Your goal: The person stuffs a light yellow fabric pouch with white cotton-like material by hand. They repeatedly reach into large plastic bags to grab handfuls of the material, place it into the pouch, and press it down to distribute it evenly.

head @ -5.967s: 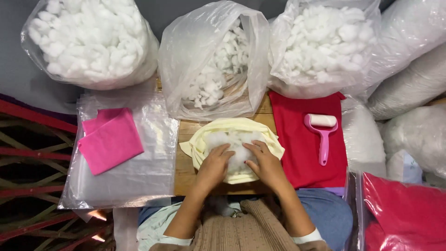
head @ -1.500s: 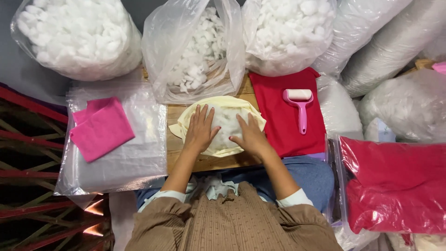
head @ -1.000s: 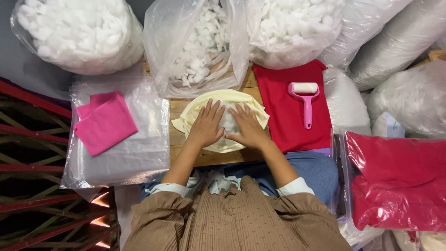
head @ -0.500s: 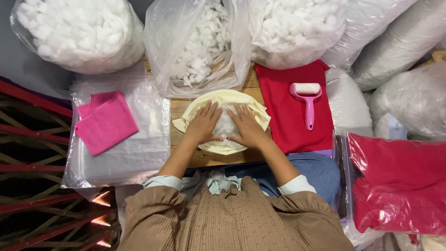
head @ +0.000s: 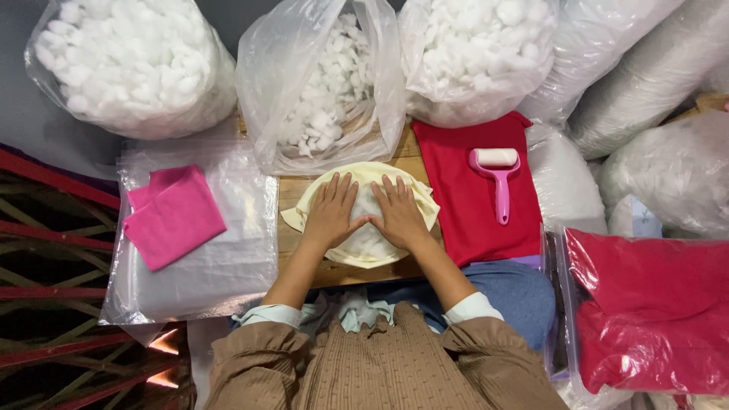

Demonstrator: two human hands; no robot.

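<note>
While both hands press flat, neither one grips anything: the left hand point(head: 330, 215) and the right hand point(head: 399, 216) lie palm down, fingers spread, side by side with thumbs nearly meeting, on top of one pale yellow fabric cover point(head: 364, 176) stuffed with white filling point(head: 366, 241). That cover sits in the middle of a small wooden board point(head: 292, 243), overhanging its near edge slightly.

Seen from the one head view, three clear plastic bags of white filling stand along the far edge: one at the far left point(head: 133, 64), one open bag directly behind the cover point(head: 323, 91), and one to the far right of it point(head: 478, 53). One red cloth point(head: 471, 220) lies against the board's right edge, and one pink lint roller point(head: 497, 178) rests on it, handle toward the person. Left of the board, one pink folded cloth point(head: 173, 216) lies on one flat clear plastic packet point(head: 213, 266). At the right, one bag of red fabric point(head: 649, 304) sits near the person. Several more white bundles in plastic point(head: 653, 99) pile up at the far right corner; their exact number is unclear.
</note>
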